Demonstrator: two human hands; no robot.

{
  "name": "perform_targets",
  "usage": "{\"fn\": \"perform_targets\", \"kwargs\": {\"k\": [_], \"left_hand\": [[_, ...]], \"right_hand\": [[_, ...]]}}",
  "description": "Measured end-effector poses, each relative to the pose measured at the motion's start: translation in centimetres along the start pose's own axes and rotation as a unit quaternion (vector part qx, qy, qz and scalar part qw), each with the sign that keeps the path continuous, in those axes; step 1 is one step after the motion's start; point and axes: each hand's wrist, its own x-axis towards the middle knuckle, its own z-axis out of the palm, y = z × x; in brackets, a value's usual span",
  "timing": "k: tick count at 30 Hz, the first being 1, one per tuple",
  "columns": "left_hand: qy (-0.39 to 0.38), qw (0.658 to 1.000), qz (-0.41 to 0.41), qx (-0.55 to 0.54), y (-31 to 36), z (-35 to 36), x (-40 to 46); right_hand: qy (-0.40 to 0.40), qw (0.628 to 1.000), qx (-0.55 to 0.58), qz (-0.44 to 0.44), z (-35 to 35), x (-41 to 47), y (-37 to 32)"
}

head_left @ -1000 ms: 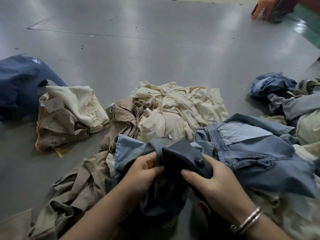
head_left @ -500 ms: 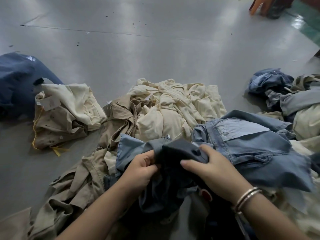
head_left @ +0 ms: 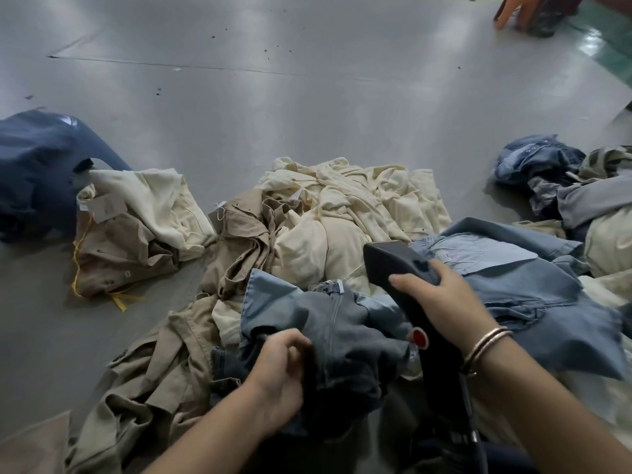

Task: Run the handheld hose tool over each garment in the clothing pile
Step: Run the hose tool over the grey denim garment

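**Steamer head aimed far-left over the pile**

My right hand (head_left: pixel 441 302) wraps the dark hose tool (head_left: pixel 403 285), whose long axis runs from near-right to far-left, above the denim garment (head_left: pixel 345 323). My left hand (head_left: pixel 277 378) pinches that denim's near edge.

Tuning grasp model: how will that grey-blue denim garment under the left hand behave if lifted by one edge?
Likely floppy: the denim garment lies crumpled and bunches where the left hand grips it. Probably heavyish for cloth, given thick folds. It may drag the khaki garment beside it.
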Motion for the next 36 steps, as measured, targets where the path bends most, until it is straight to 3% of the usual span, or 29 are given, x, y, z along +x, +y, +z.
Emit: {"fn": "perform_targets", "kwargs": {"k": [2, 4, 6, 9, 12, 17, 22, 25, 33, 36], "left_hand": [[-0.007, 0.998, -0.065, -0.027, -0.1, -0.1, 0.0], [0.015, 0.997, -0.070, -0.013, -0.2, -0.2, 0.3], [0.074, 0.997, -0.004, 0.013, -0.5, 0.1, 0.7], [0.073, 0.994, 0.073, 0.035, -1.0, 0.6, 0.9], [0.090, 0.988, 0.104, 0.067, -1.8, 0.9, 0.5], [0.046, 0.984, 0.121, 0.125, -3.6, 0.9, -0.1], [0.035, 0.977, 0.134, 0.162, -4.2, 0.3, -0.3], [0.049, 0.979, 0.129, 0.152, -4.3, -0.1, -0.3], [0.098, 0.985, 0.102, 0.095, -3.3, -0.6, 0.4], [0.088, 0.984, 0.111, 0.109, -3.1, -0.5, 0.2]], "right_hand": [[-0.017, 1.000, -0.006, 0.003, -0.2, -0.5, 0.8], [-0.036, 0.999, -0.019, 0.011, 0.1, -1.1, 1.5], [-0.059, 0.998, -0.016, 0.016, 0.3, -1.6, 1.9], [-0.092, 0.995, -0.004, 0.025, 0.3, -2.2, 2.3], [-0.146, 0.988, 0.009, 0.051, 0.6, -2.4, 3.2], [-0.218, 0.968, -0.030, 0.121, 2.6, -1.3, 5.3], [-0.166, 0.970, -0.014, 0.177, 3.5, 1.7, 5.4], [-0.122, 0.965, 0.055, 0.224, 2.6, 2.9, 4.8], [-0.098, 0.973, 0.113, 0.176, 0.1, 0.4, 3.4], [-0.146, 0.974, 0.088, 0.150, 0.5, -0.9, 4.1]]}}
